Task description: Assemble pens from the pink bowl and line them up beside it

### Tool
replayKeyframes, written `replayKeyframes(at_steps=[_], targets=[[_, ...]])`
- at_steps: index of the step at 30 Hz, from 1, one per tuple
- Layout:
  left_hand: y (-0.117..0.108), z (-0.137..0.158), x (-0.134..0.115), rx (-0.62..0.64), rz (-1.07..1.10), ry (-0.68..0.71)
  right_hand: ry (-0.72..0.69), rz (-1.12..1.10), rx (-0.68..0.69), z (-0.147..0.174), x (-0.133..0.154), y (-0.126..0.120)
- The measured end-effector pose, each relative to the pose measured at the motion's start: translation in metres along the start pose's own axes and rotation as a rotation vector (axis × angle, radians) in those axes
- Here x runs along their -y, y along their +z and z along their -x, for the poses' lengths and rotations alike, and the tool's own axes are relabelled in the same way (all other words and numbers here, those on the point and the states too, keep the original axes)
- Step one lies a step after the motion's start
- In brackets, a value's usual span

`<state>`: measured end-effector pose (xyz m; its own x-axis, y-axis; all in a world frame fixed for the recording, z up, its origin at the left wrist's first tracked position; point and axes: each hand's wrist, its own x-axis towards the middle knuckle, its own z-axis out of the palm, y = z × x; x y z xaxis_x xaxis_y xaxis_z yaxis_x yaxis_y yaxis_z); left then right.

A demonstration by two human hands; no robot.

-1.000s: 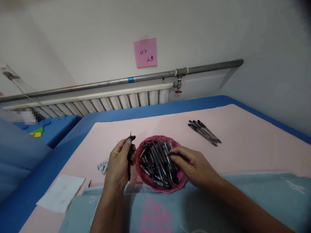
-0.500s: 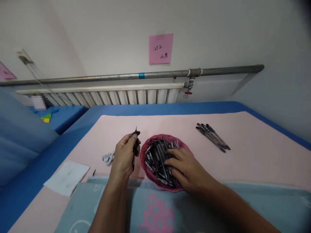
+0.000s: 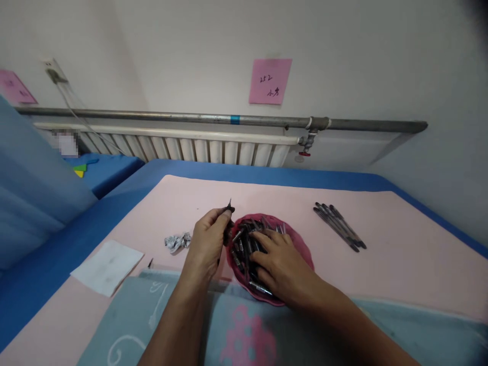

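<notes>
My left hand (image 3: 209, 238) is closed around a dark pen (image 3: 229, 207), its thin tip pointing up; most of the barrel is hidden by the fingers. Just right of it sits a pink-red scalloped basket (image 3: 305, 252) filled with black and clear pen parts (image 3: 244, 249). My right hand (image 3: 280, 259) reaches into the basket from the right, its fingers apart and bent over the pile. Whether the fingertips grip any one piece is not visible.
Several pens (image 3: 339, 227) lie side by side at the right on the pink sheet (image 3: 389, 244). At the left are crumpled paper (image 3: 177, 243), a white tissue (image 3: 107, 268) and a small dark piece (image 3: 150, 263). A blue-green cloth (image 3: 168, 310) covers the front; a radiator (image 3: 224, 151) stands behind.
The view has shifted slightly. My right hand's fingers have moved deeper and further left over the pens in the basket. My left hand still holds the pen, now closer to the basket rim.
</notes>
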<state>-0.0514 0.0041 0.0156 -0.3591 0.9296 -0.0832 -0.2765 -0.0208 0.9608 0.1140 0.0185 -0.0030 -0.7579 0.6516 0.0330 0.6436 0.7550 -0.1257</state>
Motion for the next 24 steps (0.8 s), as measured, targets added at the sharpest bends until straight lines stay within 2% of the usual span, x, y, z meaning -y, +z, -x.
replayKeyframes(at_steps=[6,14,24], targets=[[0.0015,0.0023,0.0002,0.015,-0.045,0.006,-0.001,-0.001,-0.007,-0.001,0.0002,0.0043],[0.0053,0.0048,0.0009,0.029,-0.094,0.023,0.096,0.03,0.001,-0.0031,0.0055,0.006],[0.009,0.0066,0.0011,0.033,-0.063,0.001,0.131,-0.011,-0.039,-0.0045,0.0076,0.0095]])
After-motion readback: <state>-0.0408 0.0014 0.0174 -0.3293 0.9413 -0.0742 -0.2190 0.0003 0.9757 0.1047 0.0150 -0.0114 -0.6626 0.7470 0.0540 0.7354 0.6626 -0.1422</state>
